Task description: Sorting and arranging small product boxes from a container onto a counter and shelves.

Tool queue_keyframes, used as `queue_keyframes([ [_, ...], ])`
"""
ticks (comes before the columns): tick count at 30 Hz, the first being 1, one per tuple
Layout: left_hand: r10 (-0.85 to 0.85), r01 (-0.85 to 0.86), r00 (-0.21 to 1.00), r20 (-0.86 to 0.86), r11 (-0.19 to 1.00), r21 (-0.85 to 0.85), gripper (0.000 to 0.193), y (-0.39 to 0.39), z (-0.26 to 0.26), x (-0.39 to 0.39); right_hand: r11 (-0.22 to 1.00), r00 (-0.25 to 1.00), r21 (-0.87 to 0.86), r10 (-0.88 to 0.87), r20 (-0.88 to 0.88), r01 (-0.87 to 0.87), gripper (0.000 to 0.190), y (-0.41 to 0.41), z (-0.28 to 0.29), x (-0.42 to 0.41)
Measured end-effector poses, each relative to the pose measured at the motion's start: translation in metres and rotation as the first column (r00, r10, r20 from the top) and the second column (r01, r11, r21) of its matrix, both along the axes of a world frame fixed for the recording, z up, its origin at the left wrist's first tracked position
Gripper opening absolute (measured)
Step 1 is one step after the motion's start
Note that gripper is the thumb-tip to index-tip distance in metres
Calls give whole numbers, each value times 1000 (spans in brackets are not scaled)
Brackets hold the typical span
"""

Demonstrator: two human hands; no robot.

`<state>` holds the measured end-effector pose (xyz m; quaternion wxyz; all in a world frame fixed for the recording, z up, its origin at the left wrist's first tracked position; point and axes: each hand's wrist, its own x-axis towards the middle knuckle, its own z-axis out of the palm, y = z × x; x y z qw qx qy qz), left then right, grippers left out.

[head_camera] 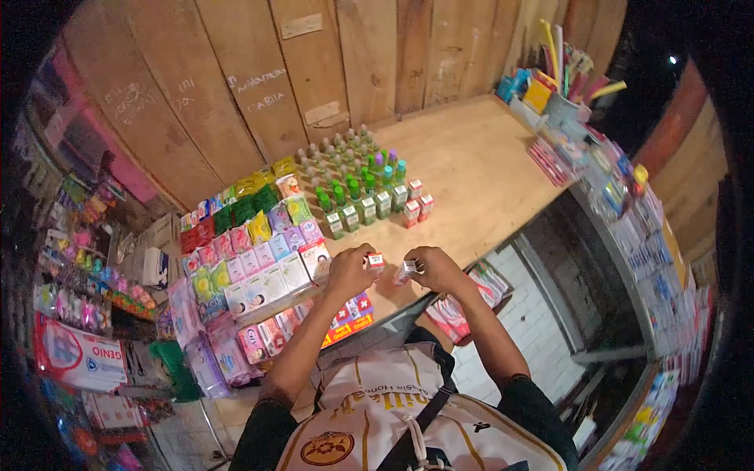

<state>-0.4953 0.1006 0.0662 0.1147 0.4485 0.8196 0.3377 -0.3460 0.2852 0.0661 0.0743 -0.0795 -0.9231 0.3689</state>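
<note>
My left hand [351, 272] grips a small red-and-white box [375, 260] at the front edge of the wooden counter [465, 159]. To its right, my right hand [434, 268] holds another small box [407, 268], white on top with a pinkish side. The two boxes are apart. Beyond my hands stand several small red-and-white boxes [411, 213], grouped beside a row of green-and-white boxes [368, 207]. Behind these are rows of small bottles with green caps [353, 185], a few with blue or purple caps, and bottles with pale caps [339, 144] nearer the wall.
Boxed soaps [274, 282] and colourful soap packets [259, 226] fill the counter's left part. A plank wall [377, 59] stands behind. A pot of sticks [562, 109] sits at the far right corner. A tray of red-and-white packets [450, 315] lies below the front edge.
</note>
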Motion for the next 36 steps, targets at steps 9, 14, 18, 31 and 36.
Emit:
queue_keyframes([
  [9,216,-221,975,-44,959,-177,49,58,-12,-27,926,974,311,225,-4,-213,39,76,1,-77],
  [14,325,-357,925,-194,921,-159,50,80,-33,-33,886,965,385,254,63,-258,38,95,-3,-106],
  [18,363,-397,914,-183,893,-214,40,88,-39,-38,872,949,393,316,7,-293,39,105,-4,-117],
  [31,363,-371,928,-83,884,-285,35,92,-19,-41,795,938,569,327,-114,-208,33,111,-18,-129],
  [36,327,-338,941,-85,917,-212,37,94,-24,-48,773,935,589,345,-80,-235,31,113,-25,-130],
])
